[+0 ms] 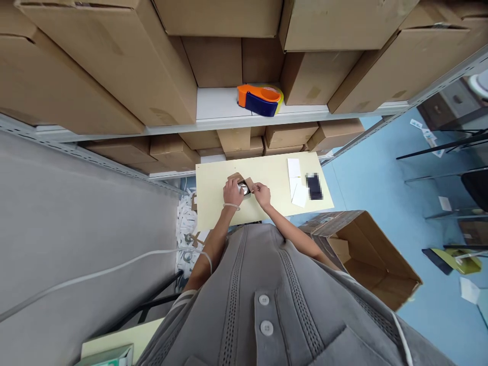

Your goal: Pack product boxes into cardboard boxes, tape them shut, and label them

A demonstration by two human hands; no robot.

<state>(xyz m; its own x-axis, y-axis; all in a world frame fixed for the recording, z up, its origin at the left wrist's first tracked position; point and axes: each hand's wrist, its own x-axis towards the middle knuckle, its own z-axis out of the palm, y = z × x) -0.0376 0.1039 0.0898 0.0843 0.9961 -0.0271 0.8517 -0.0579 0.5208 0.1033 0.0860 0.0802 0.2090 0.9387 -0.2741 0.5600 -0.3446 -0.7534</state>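
Observation:
On the pale yellow tabletop (213,211), between my hands, lies a small open cardboard box (249,183). A shiny, round silvery item (243,189) shows inside it; its kind is too small to make out. My left hand (231,193) grips the left side of the box, fingers bent over its edge, with a whitish band (231,206) round the wrist. At the right edge of the box, my right hand (263,195) is closed in a pinch, its fingertips at a flap. Part of the box is hidden by my left fingers.
White papers (299,194) and a dark, blurred-out object (314,186) lie on the table's right. An orange and blue tape dispenser (261,99) sits on the shelf (217,104) among cardboard boxes. A large open carton (375,254) stands right of me; a wall (76,213) rises left.

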